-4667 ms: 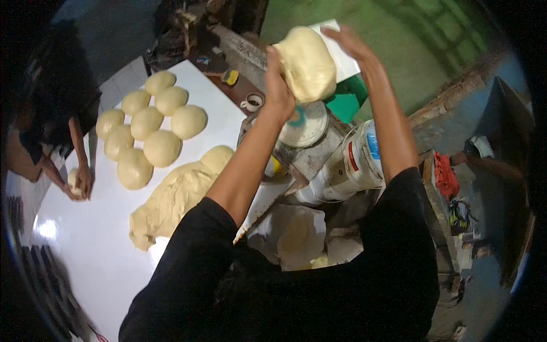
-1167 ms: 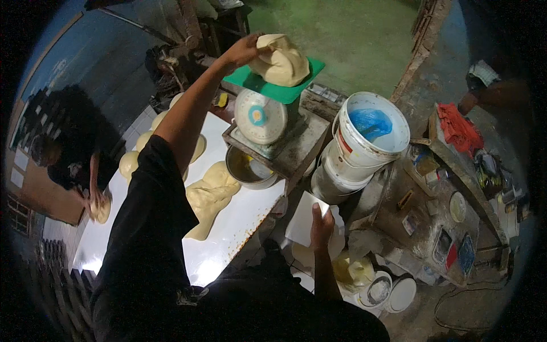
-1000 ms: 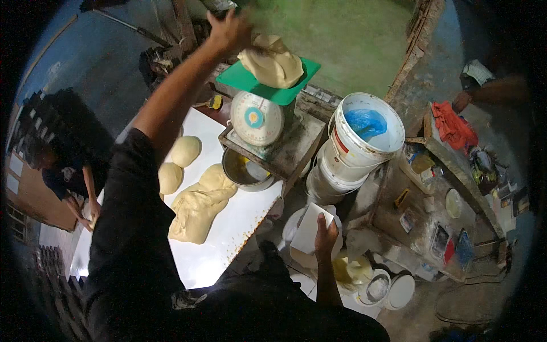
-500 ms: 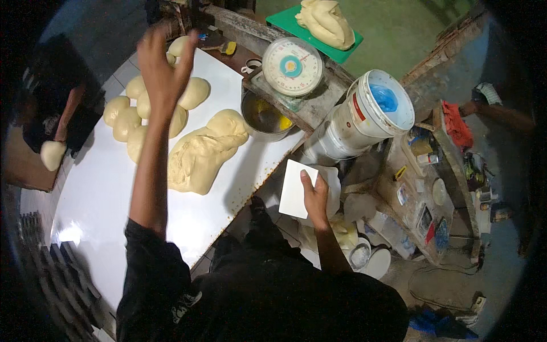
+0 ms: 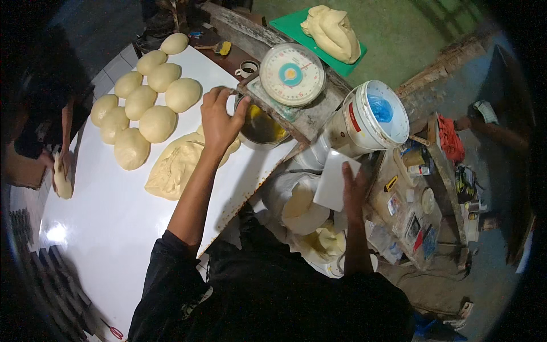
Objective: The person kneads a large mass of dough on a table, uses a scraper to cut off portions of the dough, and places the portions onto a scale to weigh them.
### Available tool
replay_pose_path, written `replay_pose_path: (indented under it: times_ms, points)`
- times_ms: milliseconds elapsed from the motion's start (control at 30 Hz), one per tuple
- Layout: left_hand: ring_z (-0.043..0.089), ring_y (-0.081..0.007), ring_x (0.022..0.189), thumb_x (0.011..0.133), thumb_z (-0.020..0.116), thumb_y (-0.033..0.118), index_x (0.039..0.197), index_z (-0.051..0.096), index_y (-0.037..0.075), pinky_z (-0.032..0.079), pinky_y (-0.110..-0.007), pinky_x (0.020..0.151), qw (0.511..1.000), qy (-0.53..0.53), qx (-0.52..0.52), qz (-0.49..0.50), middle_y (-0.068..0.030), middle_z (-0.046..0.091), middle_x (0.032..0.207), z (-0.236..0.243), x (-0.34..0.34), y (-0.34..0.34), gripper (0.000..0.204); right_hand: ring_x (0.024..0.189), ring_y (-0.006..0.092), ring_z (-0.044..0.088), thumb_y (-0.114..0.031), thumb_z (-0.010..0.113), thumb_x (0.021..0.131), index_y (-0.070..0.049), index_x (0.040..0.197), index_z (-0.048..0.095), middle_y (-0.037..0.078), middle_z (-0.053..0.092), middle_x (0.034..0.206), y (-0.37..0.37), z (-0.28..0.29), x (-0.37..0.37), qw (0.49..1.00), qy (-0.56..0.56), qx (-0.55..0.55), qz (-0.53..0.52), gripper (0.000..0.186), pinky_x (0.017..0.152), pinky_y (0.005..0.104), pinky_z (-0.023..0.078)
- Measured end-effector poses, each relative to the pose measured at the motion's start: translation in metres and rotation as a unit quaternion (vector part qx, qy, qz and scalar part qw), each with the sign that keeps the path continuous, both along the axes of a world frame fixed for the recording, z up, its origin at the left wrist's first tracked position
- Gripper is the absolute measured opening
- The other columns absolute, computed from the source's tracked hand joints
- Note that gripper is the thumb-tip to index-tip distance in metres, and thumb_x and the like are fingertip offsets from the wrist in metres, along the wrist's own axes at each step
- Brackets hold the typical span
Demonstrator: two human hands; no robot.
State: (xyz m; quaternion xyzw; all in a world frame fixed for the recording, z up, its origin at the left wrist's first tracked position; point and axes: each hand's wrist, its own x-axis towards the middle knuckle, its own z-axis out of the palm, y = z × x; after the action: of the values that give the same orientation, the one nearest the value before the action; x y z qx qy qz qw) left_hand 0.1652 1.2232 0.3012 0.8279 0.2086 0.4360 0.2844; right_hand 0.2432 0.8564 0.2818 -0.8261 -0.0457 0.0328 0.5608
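My left hand (image 5: 221, 121) is over the far end of a large lump of dough (image 5: 174, 165) and hides part of it. Its thumb stands apart from the fingers, nothing shows between them, and the fingertips are beside the rim of a metal pot (image 5: 263, 145) with something yellow inside. Whether they touch the rim I cannot tell. My right hand (image 5: 354, 191) grips a flat white dough scraper (image 5: 335, 181), held off the table's right side above the buckets. Several smooth dough balls (image 5: 156, 124) rest in rows on the white table (image 5: 114, 239).
A dial scale (image 5: 292, 74) stands on a ledge, its green tray (image 5: 285, 24) carrying a dough lump (image 5: 331, 34). White buckets (image 5: 376, 117) are at the right, with a cluttered bench (image 5: 393, 199) beyond. At far left a co-worker's hand holds a dough piece (image 5: 61, 178). A cup (image 5: 247, 69) sits behind the pot.
My left hand has come from above the dough balls, right and nearer, to beside the pot. The scraper has moved right with my right hand. The co-worker's dough piece is lower, at the table's edge.
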Motion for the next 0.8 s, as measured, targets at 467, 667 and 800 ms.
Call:
replay_pose_path:
  times_ms: [467, 667, 800]
  points:
    - [0.06, -0.0334, 0.108, 0.072, 0.08, 0.009, 0.111, 0.063, 0.007, 0.053, -0.04, 0.087, 0.985, -0.066, 0.125, -0.103, -0.0138, 0.061, 0.123, 0.096, 0.208, -0.077, 0.042, 0.08, 0.0196, 0.069, -0.028, 0.064, 0.099, 0.004, 0.107, 0.069, 0.016, 0.073, 0.088, 0.139, 0.249, 0.16, 0.894, -0.375, -0.111, 0.218, 0.034, 0.076, 0.0345, 0.053]
    - [0.067, -0.0295, 0.083, 0.072, 0.075, 0.001, 0.105, 0.066, 0.002, 0.053, -0.034, 0.074, 0.962, -0.203, -0.073, -0.166, -0.0155, 0.068, 0.096, 0.078, 0.188, -0.059, 0.034, 0.085, 0.0455, 0.067, -0.036, 0.06, 0.096, 0.005, 0.098, 0.069, 0.028, 0.069, 0.091, 0.224, 0.231, 0.204, 0.753, -0.479, -0.29, 0.347, 0.042, 0.08, 0.0504, 0.052]
    - [0.069, -0.0208, 0.081, 0.075, 0.073, -0.003, 0.101, 0.069, -0.001, 0.053, -0.031, 0.074, 0.897, -0.182, -0.3, -0.269, -0.0134, 0.072, 0.091, 0.079, 0.175, -0.04, 0.026, 0.094, 0.0474, 0.067, -0.035, 0.06, 0.094, 0.004, 0.1, 0.069, 0.029, 0.07, 0.1, 0.257, 0.227, 0.211, 0.712, -0.451, -0.374, 0.387, 0.041, 0.086, 0.0521, 0.051]
